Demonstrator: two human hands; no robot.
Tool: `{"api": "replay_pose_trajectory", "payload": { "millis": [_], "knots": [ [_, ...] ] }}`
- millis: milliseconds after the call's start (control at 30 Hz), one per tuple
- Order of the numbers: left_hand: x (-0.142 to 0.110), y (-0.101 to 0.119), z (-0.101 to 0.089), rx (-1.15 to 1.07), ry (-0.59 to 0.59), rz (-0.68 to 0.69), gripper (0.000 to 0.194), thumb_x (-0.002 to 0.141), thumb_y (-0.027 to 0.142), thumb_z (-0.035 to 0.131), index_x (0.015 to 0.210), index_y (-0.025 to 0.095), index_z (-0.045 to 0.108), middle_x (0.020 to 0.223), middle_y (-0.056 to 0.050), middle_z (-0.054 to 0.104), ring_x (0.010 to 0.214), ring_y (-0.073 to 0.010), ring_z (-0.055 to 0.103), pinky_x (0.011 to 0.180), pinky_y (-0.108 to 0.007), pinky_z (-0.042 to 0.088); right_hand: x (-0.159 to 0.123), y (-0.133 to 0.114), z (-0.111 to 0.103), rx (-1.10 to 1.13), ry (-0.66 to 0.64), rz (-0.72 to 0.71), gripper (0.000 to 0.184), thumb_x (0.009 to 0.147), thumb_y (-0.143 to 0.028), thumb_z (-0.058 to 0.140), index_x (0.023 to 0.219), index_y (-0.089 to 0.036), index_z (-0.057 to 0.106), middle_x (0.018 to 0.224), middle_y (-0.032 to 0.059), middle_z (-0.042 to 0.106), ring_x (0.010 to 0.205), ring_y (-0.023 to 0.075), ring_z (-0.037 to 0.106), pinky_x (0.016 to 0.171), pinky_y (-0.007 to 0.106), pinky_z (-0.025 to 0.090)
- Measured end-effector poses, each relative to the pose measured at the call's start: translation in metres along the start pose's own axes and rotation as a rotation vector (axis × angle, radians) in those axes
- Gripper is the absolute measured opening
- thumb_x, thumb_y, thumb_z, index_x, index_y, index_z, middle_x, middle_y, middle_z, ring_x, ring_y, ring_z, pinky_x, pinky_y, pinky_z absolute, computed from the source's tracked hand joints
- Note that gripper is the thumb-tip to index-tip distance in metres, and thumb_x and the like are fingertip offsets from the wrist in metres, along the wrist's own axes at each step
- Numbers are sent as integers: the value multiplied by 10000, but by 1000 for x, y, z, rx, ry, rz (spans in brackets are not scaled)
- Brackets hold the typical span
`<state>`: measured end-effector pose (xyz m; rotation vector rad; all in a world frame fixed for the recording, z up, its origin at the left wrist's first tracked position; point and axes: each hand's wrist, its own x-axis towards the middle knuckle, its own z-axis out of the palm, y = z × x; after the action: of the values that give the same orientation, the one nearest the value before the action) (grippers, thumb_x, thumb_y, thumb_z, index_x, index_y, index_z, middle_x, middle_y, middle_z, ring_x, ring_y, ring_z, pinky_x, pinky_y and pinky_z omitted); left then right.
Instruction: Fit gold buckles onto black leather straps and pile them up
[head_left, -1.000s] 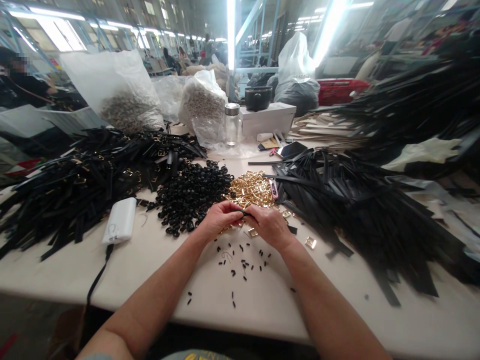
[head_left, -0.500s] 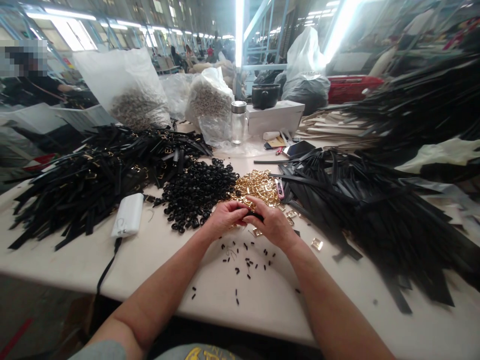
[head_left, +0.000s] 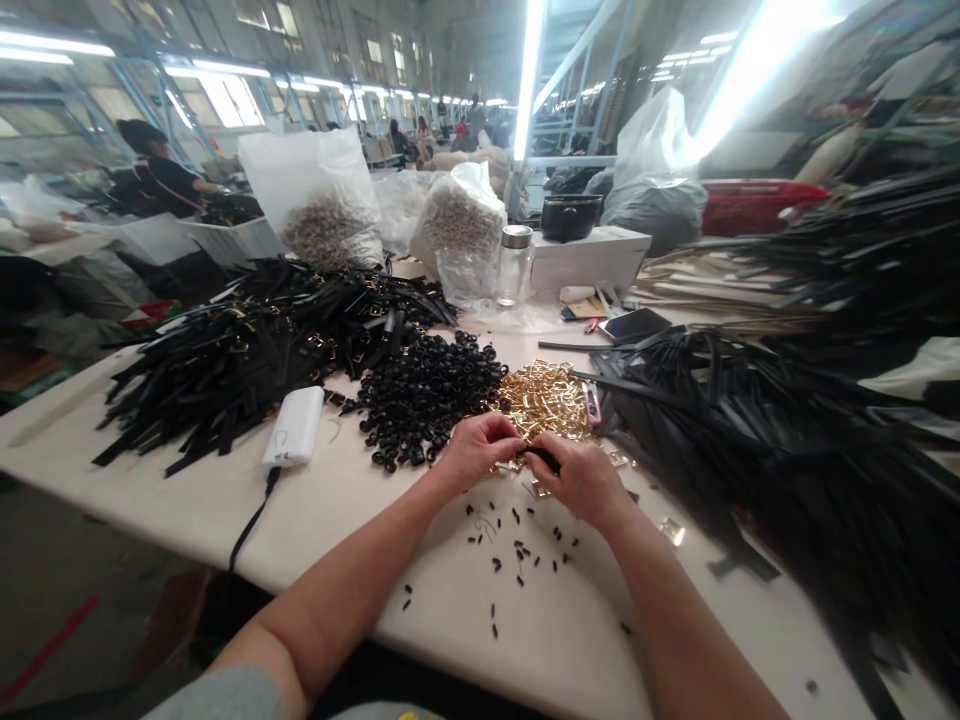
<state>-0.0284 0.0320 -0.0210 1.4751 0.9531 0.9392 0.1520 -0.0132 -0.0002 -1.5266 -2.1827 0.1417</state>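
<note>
My left hand [head_left: 480, 452] and my right hand [head_left: 589, 482] meet over the near edge of a heap of gold buckles [head_left: 551, 392]. A short dark length of black strap [head_left: 545, 458] shows between them. My right fingers are closed round it, and my left thumb and fingertips pinch at its end; the rest is hidden by the hands. Left of the buckles lies a heap of small black loops [head_left: 427, 395]. Several tiny black pieces [head_left: 519, 550] are scattered on the table below my hands.
Black straps with gold buckles [head_left: 232, 350] are piled at the left, plain black straps [head_left: 697, 400] at the right. A white power bank [head_left: 295, 425] with a cord, a glass bottle [head_left: 514, 268], a phone [head_left: 636, 324] and filled plastic bags [head_left: 322, 210] surround the work. Another person [head_left: 161, 175] works far left.
The view has swung left, so everything sits further right and slightly lower. My hands remain together on the strap, the right fingers now curled more closely over it.
</note>
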Motion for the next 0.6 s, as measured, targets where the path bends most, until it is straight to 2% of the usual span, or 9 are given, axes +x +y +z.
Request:
{"api": "replay_pose_trajectory", "payload": {
  "millis": [100, 233, 333, 467, 533, 600],
  "knots": [
    [3, 4, -3, -36, 30, -9, 214, 708, 324, 736, 716, 151, 612, 633, 22, 587, 550, -81, 526, 533, -201, 419, 1, 0, -4, -30, 18, -4, 190, 857, -303, 505, 721, -211, 603, 641, 14, 654, 538, 145, 557, 536, 258, 297],
    [8, 9, -10, -98, 77, -30, 230, 686, 335, 744, 766, 152, 629, 690, 9, 623, 561, -82, 543, 560, -218, 455, 2, 0, -1, 16, 37, -2, 150, 836, -238, 481, 797, -209, 623, 707, 24, 674, 577, 153, 572, 556, 258, 328],
    [9, 13, -19, -87, 121, -48, 214, 697, 334, 727, 790, 157, 649, 686, 2, 633, 569, -92, 551, 565, -227, 456, 2, 4, 3, 58, 109, 31, 157, 824, -211, 484, 843, -208, 639, 753, 31, 686, 615, 157, 587, 580, 257, 356],
    [5, 18, -30, 139, 102, 0, 120, 715, 284, 712, 763, 179, 680, 709, -13, 650, 620, -116, 546, 596, -241, 427, 3, 10, 4, 39, 260, 159, 170, 838, -236, 483, 816, -204, 649, 704, 28, 669, 583, 156, 568, 592, 262, 366],
    [0, 21, -29, 339, 28, 59, 73, 696, 239, 727, 738, 194, 687, 731, -21, 648, 657, -138, 536, 637, -266, 418, 3, 12, 3, 24, 293, 195, 178, 844, -253, 485, 800, -202, 650, 689, 29, 662, 575, 156, 565, 589, 263, 363],
    [-4, 23, -24, 535, -65, 135, 113, 652, 190, 753, 741, 205, 686, 749, -23, 634, 713, -166, 525, 709, -300, 414, 3, 13, 3, 16, 298, 206, 176, 845, -261, 493, 802, -199, 652, 689, 32, 663, 579, 157, 569, 590, 263, 362]
  ]
}}
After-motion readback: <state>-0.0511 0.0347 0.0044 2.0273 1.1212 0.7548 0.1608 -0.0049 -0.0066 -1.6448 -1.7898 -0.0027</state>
